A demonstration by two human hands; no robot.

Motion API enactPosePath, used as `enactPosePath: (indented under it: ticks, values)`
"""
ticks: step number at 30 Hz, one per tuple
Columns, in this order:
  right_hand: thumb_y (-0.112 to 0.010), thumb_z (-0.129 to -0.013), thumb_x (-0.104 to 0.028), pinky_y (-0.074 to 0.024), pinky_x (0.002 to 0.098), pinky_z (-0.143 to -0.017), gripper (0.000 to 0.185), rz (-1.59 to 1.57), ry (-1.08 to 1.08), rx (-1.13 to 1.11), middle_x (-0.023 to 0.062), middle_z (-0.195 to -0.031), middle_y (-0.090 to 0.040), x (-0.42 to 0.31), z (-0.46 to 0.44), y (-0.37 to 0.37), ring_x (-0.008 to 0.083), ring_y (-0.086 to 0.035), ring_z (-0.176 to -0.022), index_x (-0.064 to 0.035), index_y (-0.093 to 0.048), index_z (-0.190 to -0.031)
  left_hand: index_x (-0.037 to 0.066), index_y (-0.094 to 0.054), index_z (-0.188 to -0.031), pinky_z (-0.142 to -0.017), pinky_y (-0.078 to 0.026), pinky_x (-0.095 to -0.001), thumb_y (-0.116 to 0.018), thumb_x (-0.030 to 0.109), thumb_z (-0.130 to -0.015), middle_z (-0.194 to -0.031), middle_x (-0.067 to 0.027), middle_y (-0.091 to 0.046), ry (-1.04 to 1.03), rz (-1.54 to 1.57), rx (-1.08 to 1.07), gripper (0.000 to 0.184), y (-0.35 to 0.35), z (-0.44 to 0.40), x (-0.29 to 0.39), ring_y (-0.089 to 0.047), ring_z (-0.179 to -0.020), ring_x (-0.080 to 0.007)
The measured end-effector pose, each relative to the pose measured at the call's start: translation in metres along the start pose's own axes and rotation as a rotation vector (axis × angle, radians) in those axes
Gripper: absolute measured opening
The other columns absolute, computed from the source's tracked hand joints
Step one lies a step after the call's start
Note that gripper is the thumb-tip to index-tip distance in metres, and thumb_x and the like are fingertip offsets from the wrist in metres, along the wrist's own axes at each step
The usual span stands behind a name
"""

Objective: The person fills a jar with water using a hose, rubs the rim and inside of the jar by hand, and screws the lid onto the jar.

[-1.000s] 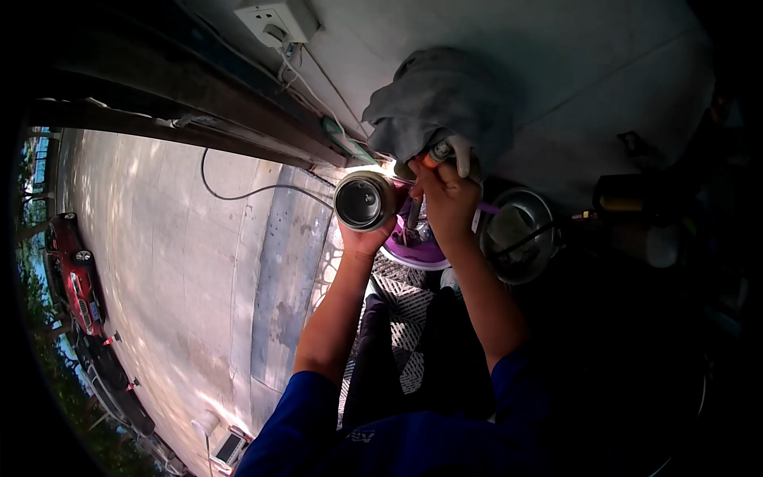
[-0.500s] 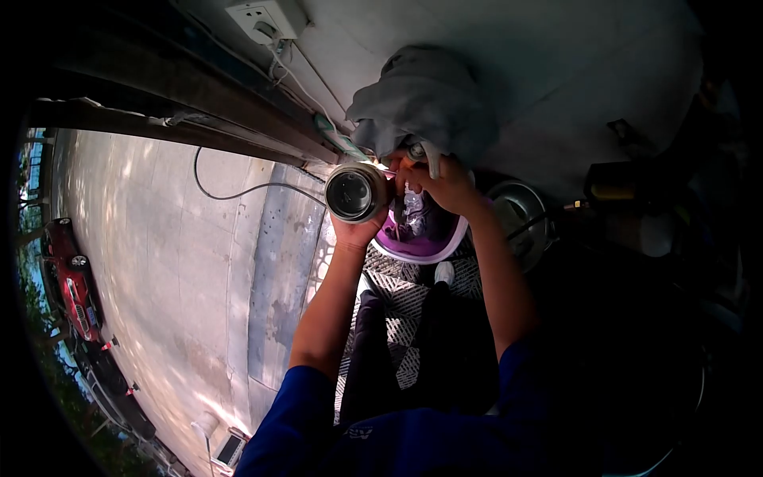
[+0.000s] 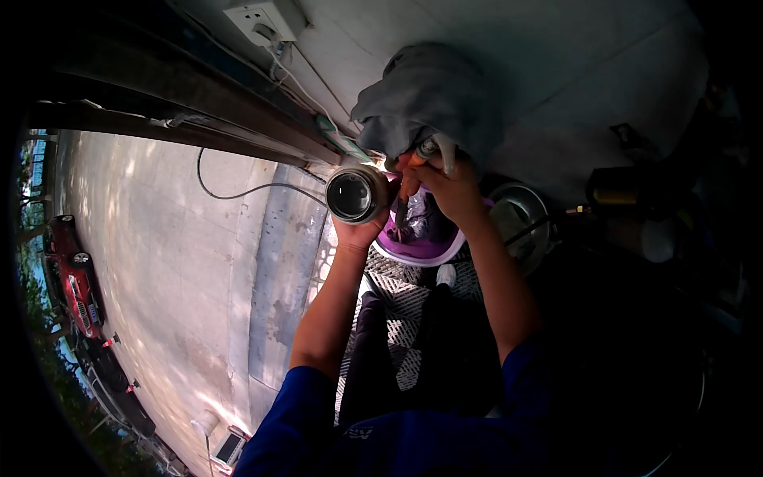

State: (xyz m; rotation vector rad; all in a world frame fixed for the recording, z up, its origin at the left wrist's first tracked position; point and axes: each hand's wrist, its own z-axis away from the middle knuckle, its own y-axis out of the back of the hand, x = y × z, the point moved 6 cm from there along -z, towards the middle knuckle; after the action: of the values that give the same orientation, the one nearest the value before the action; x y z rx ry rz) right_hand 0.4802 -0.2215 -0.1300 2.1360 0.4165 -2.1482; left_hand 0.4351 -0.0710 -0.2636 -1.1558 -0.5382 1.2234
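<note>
My left hand (image 3: pixel 362 232) is wrapped round a wide cylindrical container (image 3: pixel 331 197), whose round, dark, shiny end faces me. Close beside it, my right hand (image 3: pixel 451 187) has its fingers closed on an orange tube-like piece (image 3: pixel 408 181). A metal fitting (image 3: pixel 428 147) shows at the upper end of that piece, just under a draped grey cloth (image 3: pixel 421 91). Below both hands stands a purple basin (image 3: pixel 417 258) with a pale rim, holding dark, glossy material that I cannot make out. The right fingertips are partly hidden.
A metal bowl (image 3: pixel 520 203) stands right of the basin. A power socket (image 3: pixel 265 17) with a plugged-in cable is on the wall. A dark hose (image 3: pixel 238 195) crosses the pavement at left. Patterned matting (image 3: pixel 393 278) lies underfoot. A red car (image 3: pixel 75 286) is parked far left.
My right hand has shifted slightly to the right, and more of the orange piece and the metal fitting shows. The left hand and its container have hardly moved.
</note>
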Motion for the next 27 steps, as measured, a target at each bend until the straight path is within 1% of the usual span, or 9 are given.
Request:
enactPosePath:
  ticks: [2, 5, 8, 12, 15, 17, 20, 25, 27]
  values:
    - [-0.067, -0.087, -0.007, -0.0490, 0.0265, -0.050, 0.011, 0.013, 0.025, 0.144, 0.0066, -0.066, -0.064, 0.005, 0.002, 0.004, 0.0119, -0.061, -0.054, 0.0027, -0.064, -0.086, 0.003, -0.061, -0.109, -0.103, -0.044, -0.0461, -0.053, 0.035, -0.090, -0.111, -0.0149, -0.064, -0.032, -0.050, 0.025, 0.038, -0.001, 0.002, 0.000, -0.059, -0.109, -0.0325]
    - [-0.067, -0.086, -0.005, -0.0473, 0.0251, -0.047, 0.008, 0.125, 0.044, 0.212, 0.0067, -0.066, -0.065, -0.002, 0.005, 0.001, 0.0102, -0.060, -0.052, 0.0024, -0.065, -0.086, 0.003, -0.061, -0.111, -0.104, -0.043, -0.0469, -0.052, 0.036, -0.090, -0.113, -0.0161, -0.063, 0.002, -0.090, 0.009, 0.041, -0.006, 0.005, -0.004, -0.058, -0.110, -0.0336]
    - [-0.066, -0.085, 0.002, -0.0487, 0.0253, -0.052, 0.004, 0.078, 0.032, 0.296, 0.0080, -0.067, -0.063, -0.008, 0.007, -0.001, 0.0148, -0.062, -0.052, 0.0059, -0.065, -0.086, 0.003, -0.061, -0.112, -0.103, -0.044, -0.0471, -0.053, 0.037, -0.090, -0.114, -0.0164, -0.063, 0.015, 0.016, -0.022, 0.042, -0.005, 0.003, -0.004, -0.058, -0.110, -0.0338]
    - [-0.067, -0.085, 0.003, -0.0478, 0.0242, -0.050, 0.004, 0.018, -0.010, 0.381, 0.0078, -0.066, -0.063, -0.012, 0.010, -0.003, 0.0140, -0.062, -0.052, 0.0060, -0.064, -0.084, 0.003, -0.061, -0.112, -0.103, -0.044, -0.0463, -0.053, 0.037, -0.090, -0.114, -0.0157, -0.063, 0.028, -0.041, -0.034, 0.041, -0.002, 0.004, -0.003, -0.058, -0.110, -0.0326]
    - [-0.067, -0.084, 0.003, -0.0474, 0.0238, -0.050, 0.006, 0.045, 0.040, 0.348, 0.0078, -0.066, -0.063, -0.009, 0.009, -0.003, 0.0137, -0.061, -0.051, 0.0058, -0.063, -0.088, 0.003, -0.061, -0.112, -0.102, -0.045, -0.0452, -0.053, 0.036, -0.090, -0.114, -0.0148, -0.063, -0.015, 0.010, 0.037, 0.041, 0.003, 0.004, 0.000, -0.059, -0.110, -0.0313]
    - [-0.066, -0.083, 0.005, -0.0482, 0.0244, -0.051, 0.008, 0.213, 0.080, 0.307, 0.0080, -0.068, -0.063, -0.021, 0.011, -0.006, 0.0140, -0.062, -0.054, 0.0049, -0.062, -0.090, 0.004, -0.061, -0.111, -0.101, -0.046, -0.0442, -0.053, 0.035, -0.090, -0.114, -0.0138, -0.064, 0.013, 0.012, -0.004, 0.039, 0.002, 0.002, 0.000, -0.059, -0.109, -0.0301]
    - [-0.064, -0.083, 0.005, -0.0493, 0.0248, -0.053, 0.009, 0.101, 0.040, 0.261, 0.0081, -0.071, -0.065, -0.008, 0.009, -0.006, 0.0140, -0.063, -0.058, 0.0042, -0.059, -0.090, 0.004, -0.061, -0.111, -0.099, -0.048, -0.0441, -0.053, 0.034, -0.091, -0.114, -0.0134, -0.063, 0.001, 0.000, 0.021, 0.037, 0.010, 0.002, 0.004, -0.059, -0.110, -0.0295]
    - [-0.063, -0.084, 0.005, -0.0504, 0.0246, -0.060, 0.012, 0.099, -0.031, 0.117, 0.0081, -0.075, -0.066, -0.002, 0.007, 0.000, 0.0122, -0.063, -0.064, 0.0040, -0.058, -0.096, 0.005, -0.060, -0.113, -0.098, -0.048, -0.0455, -0.054, 0.036, -0.090, -0.116, -0.0131, -0.063, -0.008, 0.015, 0.082, 0.040, 0.017, 0.003, 0.006, -0.059, -0.111, -0.0299]
    - [-0.062, -0.085, 0.004, -0.0506, 0.0245, -0.062, 0.014, 0.117, -0.028, 0.084, 0.0074, -0.075, -0.066, -0.004, 0.010, 0.001, 0.0115, -0.062, -0.066, 0.0041, -0.059, -0.099, 0.004, -0.060, -0.115, -0.100, -0.047, -0.0477, -0.053, 0.039, -0.090, -0.118, -0.0156, -0.062, 0.039, 0.037, 0.014, 0.043, 0.015, 0.006, 0.005, -0.058, -0.113, -0.0329]
